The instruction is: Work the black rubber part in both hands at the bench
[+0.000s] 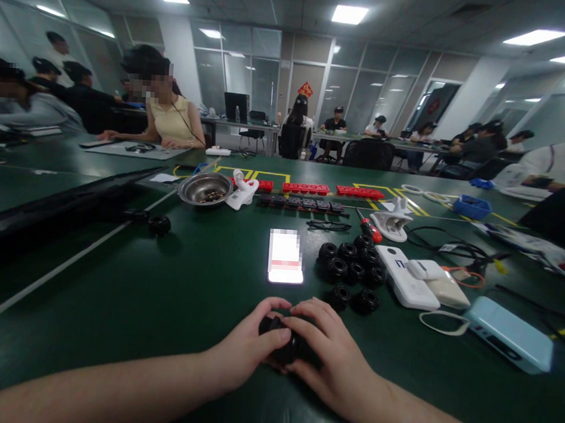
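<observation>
Both of my hands meet low in the middle over the dark green table point(186, 295). My left hand point(250, 347) and my right hand point(335, 361) together grip a small black round part point(281, 345), mostly hidden by my fingers. Just beyond them lies a lit phone point(286, 256), screen up. To the right of the phone sits a cluster of several black ring-shaped parts point(350, 267).
A metal bowl point(205, 188), red blocks point(305, 188), black blocks point(302, 204), a red-handled screwdriver point(370, 227), white power banks point(407, 276), a light blue box point(509, 340) and cables lie farther out. A black bar point(63, 204) runs along the left. Other people sit around.
</observation>
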Action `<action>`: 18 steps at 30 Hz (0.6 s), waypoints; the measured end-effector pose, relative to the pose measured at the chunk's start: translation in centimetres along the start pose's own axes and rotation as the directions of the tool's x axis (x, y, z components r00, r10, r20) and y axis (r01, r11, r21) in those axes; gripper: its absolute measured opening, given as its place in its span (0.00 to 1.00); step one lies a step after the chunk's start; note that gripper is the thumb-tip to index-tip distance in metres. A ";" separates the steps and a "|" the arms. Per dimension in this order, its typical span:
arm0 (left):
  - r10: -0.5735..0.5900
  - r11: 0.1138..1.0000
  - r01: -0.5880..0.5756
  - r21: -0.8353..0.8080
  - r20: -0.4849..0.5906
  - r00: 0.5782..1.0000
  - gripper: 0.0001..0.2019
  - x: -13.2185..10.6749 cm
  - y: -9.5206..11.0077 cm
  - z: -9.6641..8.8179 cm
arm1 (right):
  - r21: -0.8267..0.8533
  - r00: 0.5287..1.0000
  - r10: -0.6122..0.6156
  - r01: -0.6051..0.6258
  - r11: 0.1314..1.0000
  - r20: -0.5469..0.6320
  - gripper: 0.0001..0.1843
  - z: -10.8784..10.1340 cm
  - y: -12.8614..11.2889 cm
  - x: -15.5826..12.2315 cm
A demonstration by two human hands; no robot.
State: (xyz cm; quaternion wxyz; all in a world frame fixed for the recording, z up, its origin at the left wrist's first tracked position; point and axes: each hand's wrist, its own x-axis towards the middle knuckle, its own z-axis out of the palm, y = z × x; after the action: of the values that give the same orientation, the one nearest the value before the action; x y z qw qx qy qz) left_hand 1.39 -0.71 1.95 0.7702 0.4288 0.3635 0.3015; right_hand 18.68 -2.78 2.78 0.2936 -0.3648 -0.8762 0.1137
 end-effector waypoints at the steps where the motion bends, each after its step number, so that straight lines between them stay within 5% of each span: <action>1: 0.002 1.000 -0.002 -0.026 0.010 1.000 0.22 0.0 -0.1 0.0 | 0.013 1.000 -0.009 0.009 1.000 0.003 0.22 0.0 0.0 0.0; 6: 0.086 0.996 -0.079 -0.041 0.186 0.979 0.34 -0.5 0.3 -0.5 | 0.116 0.997 -0.072 0.071 0.991 0.006 0.26 -1.0 -0.3 -0.2; 9: 0.171 0.921 -0.265 0.285 0.315 0.934 0.35 -0.7 1.1 -1.1 | 0.122 0.998 -0.066 0.067 0.990 -0.008 0.26 -1.6 -0.4 -0.3; 13: 0.172 0.462 -0.394 0.794 0.356 0.918 0.33 -0.4 1.7 -1.7 | 0.110 0.993 0.020 -0.033 0.993 0.118 0.25 -1.9 -0.5 0.2; 18: 0.059 0.065 -0.292 0.954 0.288 0.956 0.40 0.0 1.0 -0.8 | 0.042 0.943 0.163 -0.183 0.982 0.289 0.27 -1.9 -1.5 0.9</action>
State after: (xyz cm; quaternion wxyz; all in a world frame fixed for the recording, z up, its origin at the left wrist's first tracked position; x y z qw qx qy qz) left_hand 0.58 0.07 2.53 0.2646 0.8990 0.3477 0.0298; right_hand 18.40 -3.23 5.34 0.1656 -0.4099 -0.8696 0.2201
